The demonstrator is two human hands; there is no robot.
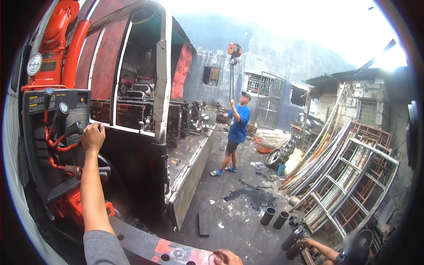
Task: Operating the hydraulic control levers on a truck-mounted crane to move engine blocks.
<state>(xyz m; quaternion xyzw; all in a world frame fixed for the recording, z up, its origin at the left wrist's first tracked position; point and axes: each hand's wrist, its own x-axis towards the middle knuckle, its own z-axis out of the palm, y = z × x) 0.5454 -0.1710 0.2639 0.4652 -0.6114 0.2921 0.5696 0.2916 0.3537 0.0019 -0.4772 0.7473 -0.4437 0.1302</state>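
My left hand (93, 136) is closed at the black-knobbed control levers (74, 129) of an orange truck crane. Its curled fingers touch one lever, and part of the grip is hidden. At the lower edge my right hand (227, 257), partly cut off, has its bent fingers over a dark metal beam (137, 240) with round holes and red paint patches. Ahead, a co-worker in a blue shirt (239, 125) holds the line below an orange hook block (234, 50) with a raised hand.
A truck bed with a pale side panel (192, 176) carries dark engine parts. Black cylinders (267, 216) stand on the oil-stained ground, near a second co-worker's hand (308, 242). Ladder-like metal frames (353, 176) and long pipes lean on the right wall. A wheel (274, 157) lies behind.
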